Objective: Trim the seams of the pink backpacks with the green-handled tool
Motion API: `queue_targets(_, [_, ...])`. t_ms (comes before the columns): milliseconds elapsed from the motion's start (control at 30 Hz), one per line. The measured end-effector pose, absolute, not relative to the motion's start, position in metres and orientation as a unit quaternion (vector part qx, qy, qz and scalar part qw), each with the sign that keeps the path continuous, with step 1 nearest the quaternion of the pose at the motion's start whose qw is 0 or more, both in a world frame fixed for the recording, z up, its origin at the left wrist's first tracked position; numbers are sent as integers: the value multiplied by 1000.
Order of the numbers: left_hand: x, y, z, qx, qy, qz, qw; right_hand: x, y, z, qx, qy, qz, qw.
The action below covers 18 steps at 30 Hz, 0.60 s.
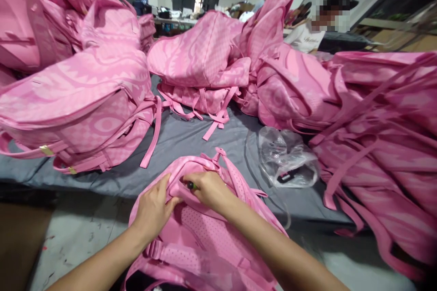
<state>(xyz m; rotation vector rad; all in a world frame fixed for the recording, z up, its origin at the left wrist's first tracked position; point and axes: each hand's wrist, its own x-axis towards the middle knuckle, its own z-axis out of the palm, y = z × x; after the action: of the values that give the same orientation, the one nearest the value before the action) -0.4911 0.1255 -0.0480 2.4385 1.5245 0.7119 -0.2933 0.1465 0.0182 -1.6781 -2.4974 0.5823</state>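
Head: part-dotted pink backpack (205, 227); left hand (153, 209) pinching fabric (175, 191), right hand (209, 190) clasping dark object (190, 185).

A pack (205, 232) is at the near edge of the table (237, 143), directly before the person. The left hand (155, 207) is on the left of its upper edge; the right hand (208, 188), with a small tool (190, 185) in it, is just beside on the right. On the table, a left pack (78, 95) lies before a heap (34, 13), middle packs (201, 50) lie farther back, and right packs (385, 159) overhang the front edge. Between these and the near pack lies a plastic bag (287, 145). A co-worker (305, 36) is behind the right packs.
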Motion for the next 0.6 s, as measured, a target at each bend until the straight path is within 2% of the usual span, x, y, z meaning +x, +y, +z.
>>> queue_targets(200, [-492, 129, -51, 809, 523, 231, 137, -305, 162, 17, -482, -859, 172, 19])
queue_targets(300, [-491, 128, -45, 804, 532, 212, 161, -285, 154, 22, -452, -883, 125, -33])
queue_targets(467, [-488, 127, -40, 797, 536, 202, 193, -224, 127, 9, -518, -834, 84, -170])
queue_targets(600, [-484, 128, -41, 790, 538, 204, 214, -207, 113, -6, -545, -822, 34, -162])
